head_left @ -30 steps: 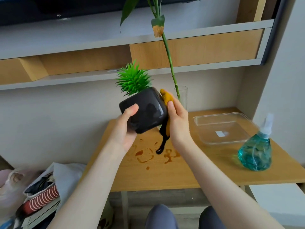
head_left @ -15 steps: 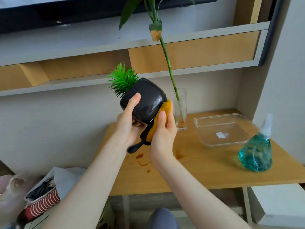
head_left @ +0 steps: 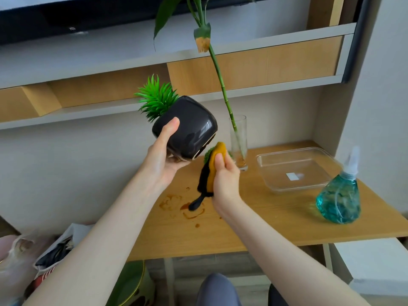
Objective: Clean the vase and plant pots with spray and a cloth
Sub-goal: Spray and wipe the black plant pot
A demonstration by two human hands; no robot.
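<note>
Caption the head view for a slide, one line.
Left hand tilts a black plant pot above the table; right hand grips a yellow cloth just below.

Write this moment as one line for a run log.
left hand: holds black pot tilted, off table | right hand: grips orange cloth just below pot | spray bottle: standing on table, untouched

Wooden table (head_left: pixel 254 226) set against the wall. On it, from rear centre to right: a clear glass vase (head_left: pixel 238 142) holding a green stalk, a shallow transparent tray (head_left: pixel 295 167), and a teal spray bottle (head_left: pixel 339 198) near the right edge. Brown stains (head_left: pixel 183 206) mark the surface left of centre.
</note>
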